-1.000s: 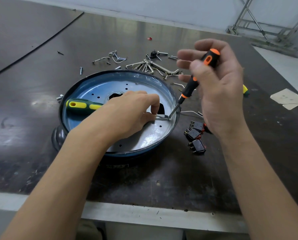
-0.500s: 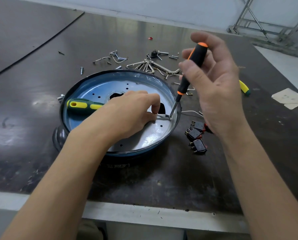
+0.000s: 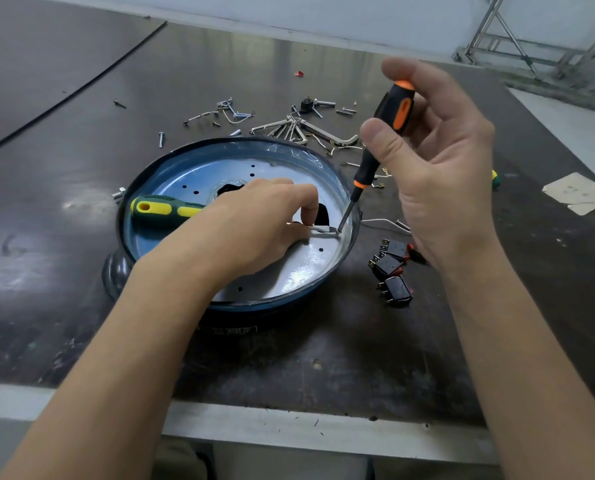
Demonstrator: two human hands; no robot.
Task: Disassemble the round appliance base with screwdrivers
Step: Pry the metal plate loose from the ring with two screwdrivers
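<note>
The round appliance base (image 3: 199,157) sits near the front edge of the bench (image 3: 323,358), open side up, with its pale metal inner plate (image 3: 303,271) not yet lifted out. The right hand (image 3: 445,174) grips the black-and-orange screwdriver (image 3: 386,133) by the handle, thumb and fingers curled round it. The tip rests on a fastener at the plate's right edge, just inside the rim. The left hand (image 3: 254,223) reaches across the base and pinches a small metal tab (image 3: 322,230) beside that tip. A green-and-yellow screwdriver (image 3: 164,210) lies loose inside the base on the left. The job looks well along: three rocker switches (image 3: 391,266) lie just right of the base, and loose screws (image 3: 161,139), clips and a set of hex keys (image 3: 290,128) are scattered behind it. What seems left is freeing this tab, then lifting the plate out of the shell
</note>
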